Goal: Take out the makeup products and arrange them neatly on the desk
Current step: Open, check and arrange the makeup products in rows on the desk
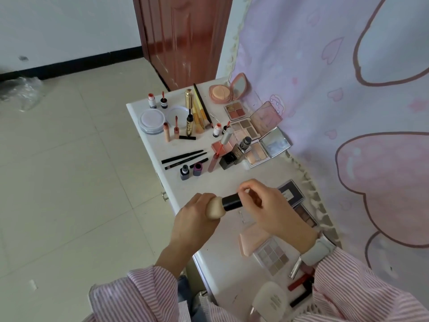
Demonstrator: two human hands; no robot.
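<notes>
Above the near half of the white desk (232, 182) I hold a short makeup brush (229, 203) with a black handle and a cream bristle head. My left hand (195, 217) cups the bristle head. My right hand (267, 205) pinches the black handle's end. Beneath my right arm lie a pale eyeshadow palette (274, 256), a peach case (250, 240) and a dark palette (290, 194). Farther along the desk stand open palettes (246, 129), a pink compact with mirror (229, 91), lip tubes, pencils (183, 156) and two small nail polish bottles (191, 171).
A pink patterned curtain (348, 112) hangs along the desk's right side. A brown door (185, 38) stands beyond the far end. Tiled floor (69, 159) lies to the left, with a crumpled plastic bag (21, 91). A white pouch (271, 300) and red lip tubes (299, 284) sit near me.
</notes>
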